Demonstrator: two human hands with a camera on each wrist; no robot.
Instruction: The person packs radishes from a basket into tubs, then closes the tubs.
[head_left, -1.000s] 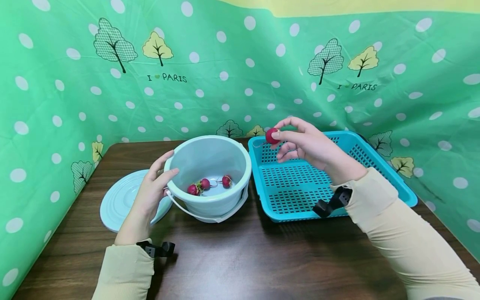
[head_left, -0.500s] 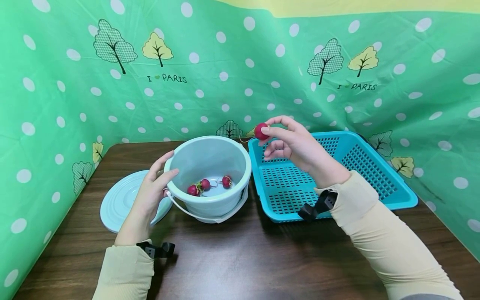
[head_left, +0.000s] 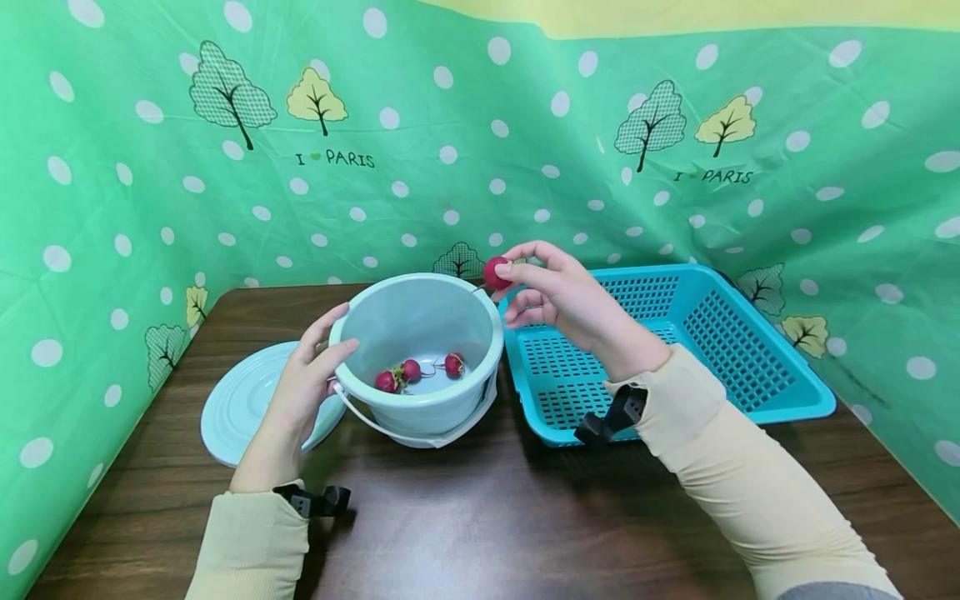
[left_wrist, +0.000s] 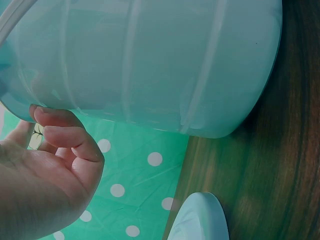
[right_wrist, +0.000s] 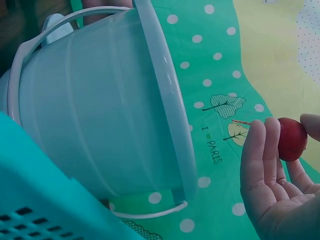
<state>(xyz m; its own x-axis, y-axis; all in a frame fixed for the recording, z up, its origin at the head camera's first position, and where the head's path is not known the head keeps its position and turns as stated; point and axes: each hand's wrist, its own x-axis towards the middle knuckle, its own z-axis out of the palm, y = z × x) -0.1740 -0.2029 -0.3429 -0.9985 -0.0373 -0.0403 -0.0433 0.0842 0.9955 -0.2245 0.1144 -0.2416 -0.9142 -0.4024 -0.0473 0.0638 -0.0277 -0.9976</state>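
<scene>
Between thumb and fingers my right hand [head_left: 566, 296] pinches a red radish [head_left: 496, 272], held up near the right rim of the pale blue bucket [head_left: 420, 400]. In the right wrist view the radish [right_wrist: 292, 139] shows a thin root pointing toward the bucket [right_wrist: 95, 105]. Three radishes [head_left: 410, 370] lie on the bucket's floor. My left hand [head_left: 303, 375] grips the bucket's left rim, thumb over the edge and fingers outside. Its curled fingers touch the bucket wall [left_wrist: 150, 65] in the left wrist view.
A blue perforated basket [head_left: 585, 433] stands right of the bucket, under my right forearm. The round pale blue lid [head_left: 232, 408] lies at the left, partly behind my left hand. The bucket's handle [head_left: 397, 435] hangs down in front. A green dotted cloth [head_left: 420, 167] hangs behind the table [head_left: 480, 525].
My right hand has moved left with the radish, from above the basket toward the bucket's rim. The left hand and the bucket have stayed in place.
</scene>
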